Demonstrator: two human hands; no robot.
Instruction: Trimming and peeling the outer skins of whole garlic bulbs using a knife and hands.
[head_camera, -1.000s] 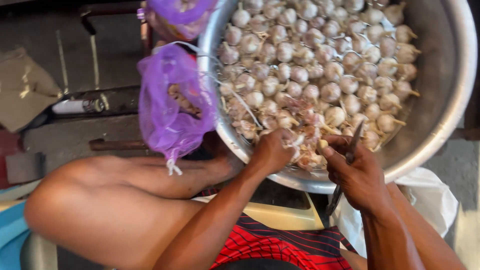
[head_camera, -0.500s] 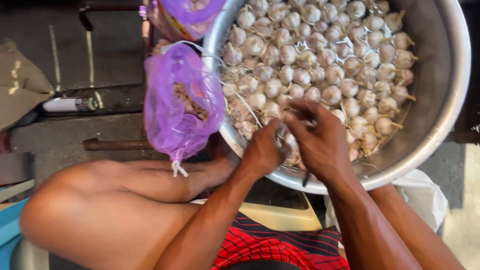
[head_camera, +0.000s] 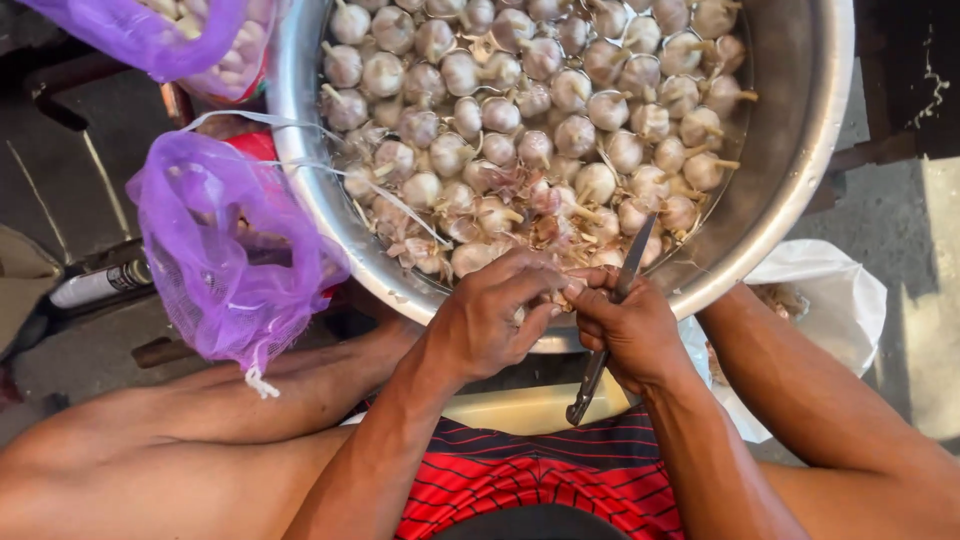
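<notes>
Purple mesh bag (head_camera: 225, 250) beside steel basin (head_camera: 790, 190), hands (head_camera: 500, 315) close.

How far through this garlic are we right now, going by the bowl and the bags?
Done: garlic bulbs already fill the metal bowl, and a purple mesh bag hangs nearly empty beside it. In hand: the left hand holds one bulb at the bowl's near rim, and the right hand grips a knife. Left: most bulbs keep stems and skins, and another mesh bag looks full.
</notes>
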